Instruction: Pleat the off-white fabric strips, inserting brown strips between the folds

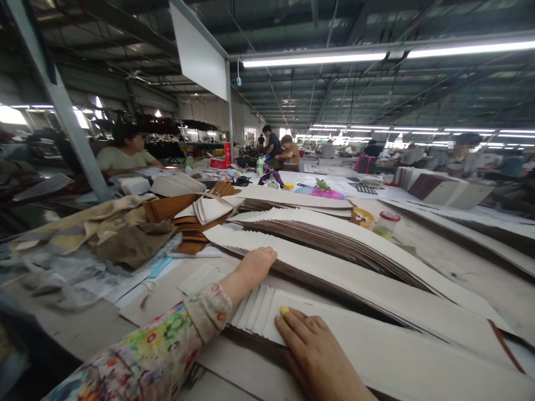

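My left hand point(256, 268) is at the near edge of a long fanned stack of white strips with brown undersides point(334, 278). Its fingers are bent together over the edge strip, with the tips partly hidden. My right hand point(320, 353) lies flat on a nearer stack of white strips point(384, 345), fingers stretched out. One of its fingertips wears a yellow cover. The left end of this nearer stack is stepped like stairs, just below my left wrist. Behind both lies another fanned stack point(355, 239) of similar strips.
Brown pieces point(188, 225), crumpled cloth point(129, 239) and clear plastic point(75, 284) lie at left. A yellow bowl point(363, 217) and a red-lidded jar point(387, 224) stand behind the stacks. More strips point(472, 239) lie at right. Co-workers sit farther back.
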Motion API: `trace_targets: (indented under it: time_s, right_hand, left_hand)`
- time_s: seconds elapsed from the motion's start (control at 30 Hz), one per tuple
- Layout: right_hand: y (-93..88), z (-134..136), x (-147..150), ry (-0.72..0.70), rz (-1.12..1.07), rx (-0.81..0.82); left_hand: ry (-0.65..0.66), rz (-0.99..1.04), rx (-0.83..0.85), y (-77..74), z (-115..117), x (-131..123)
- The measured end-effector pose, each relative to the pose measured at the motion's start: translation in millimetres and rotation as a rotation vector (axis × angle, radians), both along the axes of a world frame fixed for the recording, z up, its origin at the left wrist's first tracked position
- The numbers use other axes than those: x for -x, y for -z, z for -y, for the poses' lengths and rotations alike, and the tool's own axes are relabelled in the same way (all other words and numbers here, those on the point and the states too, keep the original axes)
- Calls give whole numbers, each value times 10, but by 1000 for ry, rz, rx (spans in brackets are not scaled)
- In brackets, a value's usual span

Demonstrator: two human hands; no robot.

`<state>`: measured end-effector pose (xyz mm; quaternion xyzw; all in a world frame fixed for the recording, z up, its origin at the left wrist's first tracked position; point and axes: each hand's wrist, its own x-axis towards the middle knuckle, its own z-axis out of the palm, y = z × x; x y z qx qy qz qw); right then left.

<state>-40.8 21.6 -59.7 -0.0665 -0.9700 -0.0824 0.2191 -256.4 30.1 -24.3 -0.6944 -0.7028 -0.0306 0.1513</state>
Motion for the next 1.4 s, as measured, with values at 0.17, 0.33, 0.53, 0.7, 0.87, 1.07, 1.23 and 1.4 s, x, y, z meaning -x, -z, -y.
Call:
trace_targets:
  time_s: [0.17,0.33,0.53,0.7,0.87,1.07,1.23,1.4]
  right_hand:
    - [-85,64,-10,52,28,116]
    - [-244,76,-58,50,54,162]
    - [-277,79,-92,69,64,144]
    - [-322,9,-116,-2,55,251]
    - [-415,-331,-390,177,125,393]
    - [-416,-769,-1155,492,161,485]
    - [-390,-750,-1533,658,140,484]
    - [-322,-664,-1587,690,104,458]
  left_hand:
    - [28,-14,14,-66,-2,-36]
    - [66,-51,32,-72,-77,-116]
    - [-178,-67,60,11,-86,-498]
    - [-307,-42,-12,89,-47,-692]
    - [-293,-59,-72,135,-22,-689]
    - [-270,-48,-85,130,-7,-687]
    - [-256,-41,-92,125,-4,-705]
    - [-263,-26,-68,100,-7,-719]
